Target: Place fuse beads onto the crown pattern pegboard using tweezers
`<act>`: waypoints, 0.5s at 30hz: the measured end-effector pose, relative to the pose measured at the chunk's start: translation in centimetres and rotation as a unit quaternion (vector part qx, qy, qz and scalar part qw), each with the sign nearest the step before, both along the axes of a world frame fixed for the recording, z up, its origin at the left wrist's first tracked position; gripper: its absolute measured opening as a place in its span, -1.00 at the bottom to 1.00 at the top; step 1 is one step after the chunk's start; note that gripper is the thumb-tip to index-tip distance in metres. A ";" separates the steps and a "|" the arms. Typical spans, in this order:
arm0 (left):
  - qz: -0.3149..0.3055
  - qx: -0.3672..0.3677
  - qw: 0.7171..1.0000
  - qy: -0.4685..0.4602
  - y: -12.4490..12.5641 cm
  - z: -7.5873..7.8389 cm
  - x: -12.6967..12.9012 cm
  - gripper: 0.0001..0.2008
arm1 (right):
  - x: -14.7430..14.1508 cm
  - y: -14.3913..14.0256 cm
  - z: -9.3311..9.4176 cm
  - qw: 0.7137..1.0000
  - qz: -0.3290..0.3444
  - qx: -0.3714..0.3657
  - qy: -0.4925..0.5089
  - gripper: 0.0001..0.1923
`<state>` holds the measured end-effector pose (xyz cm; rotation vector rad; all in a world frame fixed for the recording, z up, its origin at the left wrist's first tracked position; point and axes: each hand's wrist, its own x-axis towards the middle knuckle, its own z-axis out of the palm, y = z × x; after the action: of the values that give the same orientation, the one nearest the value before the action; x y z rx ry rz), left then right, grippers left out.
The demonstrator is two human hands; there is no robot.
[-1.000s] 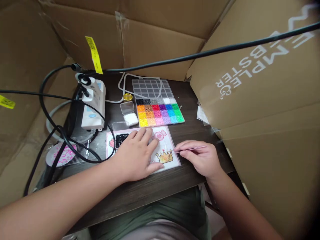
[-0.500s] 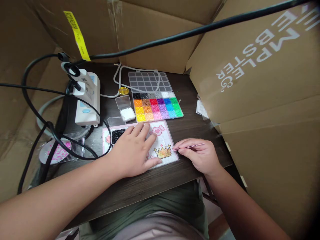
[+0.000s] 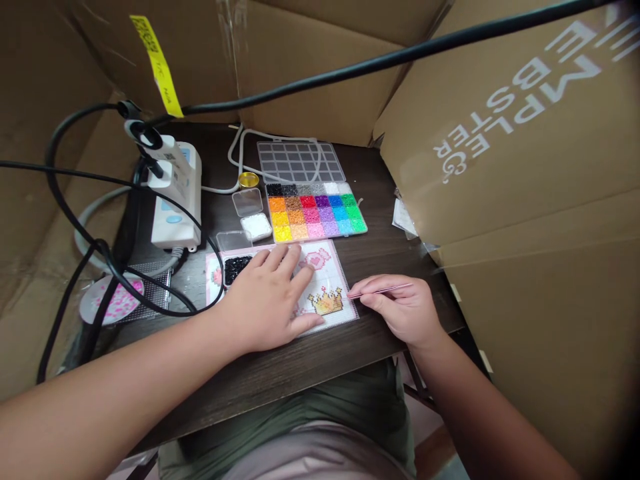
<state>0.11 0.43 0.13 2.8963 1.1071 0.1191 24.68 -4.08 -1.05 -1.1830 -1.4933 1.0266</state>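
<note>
My left hand (image 3: pixel 273 300) lies flat with its fingers spread on a pegboard over a pattern sheet (image 3: pixel 334 273). A yellow crown of beads (image 3: pixel 327 302) shows just right of its thumb. Pinched in my right hand (image 3: pixel 400 303) is a pair of thin pink tweezers (image 3: pixel 387 289), whose tip points left at the board's right edge, near the crown. Whether the tip grips a bead is too small to tell. Under the left fingers, a small box of black beads (image 3: pixel 237 268) is partly covered. A pink candy shape (image 3: pixel 319 259) is visible above the crown.
Behind the board sits an open bead case (image 3: pixel 320 213) with many colours. A box of white beads (image 3: pixel 256 227) and a gold tin (image 3: pixel 249 180) stand left of it. A power strip (image 3: pixel 175 200), black cables (image 3: pixel 107 257) and a dish of pink beads (image 3: pixel 113 301) fill the left side.
My right hand and the tweezers have shifted very slightly. The left hand stays in place on the board, and the camera view has moved a little.
</note>
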 end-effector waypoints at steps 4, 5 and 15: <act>0.006 -0.002 1.000 -0.011 -0.1 0.0 0.0 -0.26 | 0.4 0.3 -0.8 0.997 -0.024 -0.007 0.072 -0.95; 0.007 -0.005 1.000 -0.016 -0.1 -0.1 0.0 -0.27 | 0.3 0.7 -0.8 0.995 -0.035 -0.010 0.090 -0.98; 0.010 -0.024 0.998 -0.048 -0.2 0.1 -0.1 -0.32 | -5.3 12.2 2.6 0.990 -0.095 0.006 0.100 -0.77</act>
<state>0.00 0.25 0.19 2.8051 1.1087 0.2270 19.41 8.13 1.58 -1.1536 -1.2052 0.9747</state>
